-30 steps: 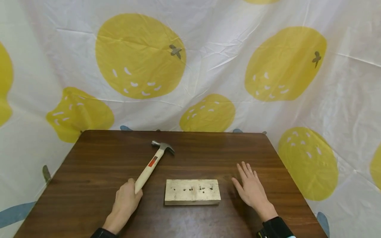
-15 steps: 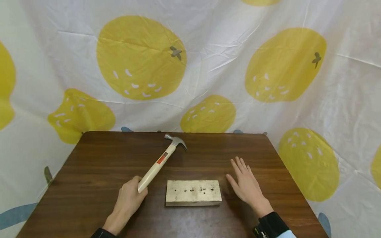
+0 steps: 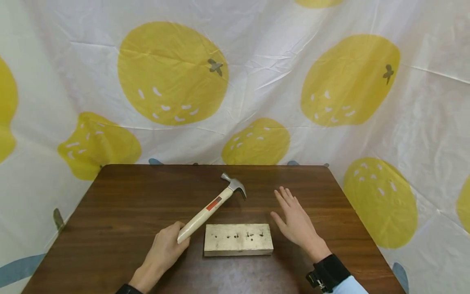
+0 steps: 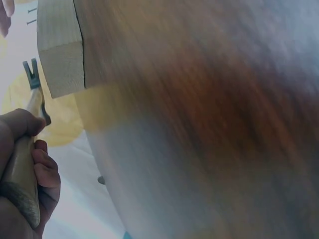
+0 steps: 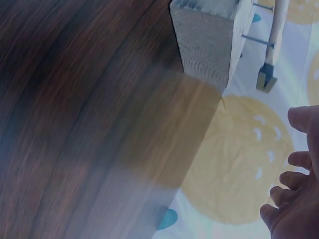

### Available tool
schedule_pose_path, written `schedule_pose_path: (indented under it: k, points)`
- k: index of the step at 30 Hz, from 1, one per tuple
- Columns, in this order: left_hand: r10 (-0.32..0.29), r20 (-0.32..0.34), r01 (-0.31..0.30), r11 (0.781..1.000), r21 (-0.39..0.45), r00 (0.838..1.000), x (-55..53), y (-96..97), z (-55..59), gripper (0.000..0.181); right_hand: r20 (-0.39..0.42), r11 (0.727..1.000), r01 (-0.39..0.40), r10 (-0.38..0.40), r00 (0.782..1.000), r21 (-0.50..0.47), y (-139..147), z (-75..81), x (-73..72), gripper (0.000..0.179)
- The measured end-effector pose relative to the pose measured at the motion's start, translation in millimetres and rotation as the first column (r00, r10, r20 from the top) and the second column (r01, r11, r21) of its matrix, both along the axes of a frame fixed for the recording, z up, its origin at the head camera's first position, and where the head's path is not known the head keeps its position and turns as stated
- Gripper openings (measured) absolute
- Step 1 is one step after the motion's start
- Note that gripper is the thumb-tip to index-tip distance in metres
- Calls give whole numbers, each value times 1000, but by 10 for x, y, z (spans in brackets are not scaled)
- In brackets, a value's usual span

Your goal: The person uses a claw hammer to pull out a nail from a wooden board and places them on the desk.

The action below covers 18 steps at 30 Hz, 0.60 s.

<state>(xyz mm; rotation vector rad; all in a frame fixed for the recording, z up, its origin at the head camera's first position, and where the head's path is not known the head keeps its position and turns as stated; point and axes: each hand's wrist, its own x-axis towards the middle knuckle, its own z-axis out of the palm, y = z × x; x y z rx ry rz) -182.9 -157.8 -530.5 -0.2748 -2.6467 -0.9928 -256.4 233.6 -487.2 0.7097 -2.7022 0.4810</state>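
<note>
One fruit-printed white cloth (image 3: pixel 264 98) backs a brown woodgrain surface (image 3: pixel 128 204); left hand (image 3: pixel 164 248) gripping a cream-handled metal claw hammer (image 3: pixel 212 205), right hand (image 3: pixel 296 221) empty, straight-fingered.

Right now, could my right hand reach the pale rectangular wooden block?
Probably yes: your empty right hand is just right of the wooden block, with nothing visible between them. Thin grey metal nails project from its top, though.

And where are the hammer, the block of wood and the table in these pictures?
Hammer (image 3: pixel 201 216): head view, on the pale handle below its red label.
Block of wood (image 3: pixel 238 243): head view, on the top face.
Table (image 3: pixel 121 212): head view, on the brown top.
</note>
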Motion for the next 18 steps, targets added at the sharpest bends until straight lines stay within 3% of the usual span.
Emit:
schedule_pose_path:
  k: [8,13,18]
  points:
    - [-72,-119,67,997,-46,990,-35,47,8,29,9,998,-53,53,999,-47,-133,42,19,63]
    - [-133,-213,116,989,-93,968,-45,83,46,28,-49,994,-98,96,994,-45,-214,70,15,59]
    - [-175,-233,147,980,-133,956,-47,138,75,27,-126,986,-157,150,981,-51,-297,64,1,57]
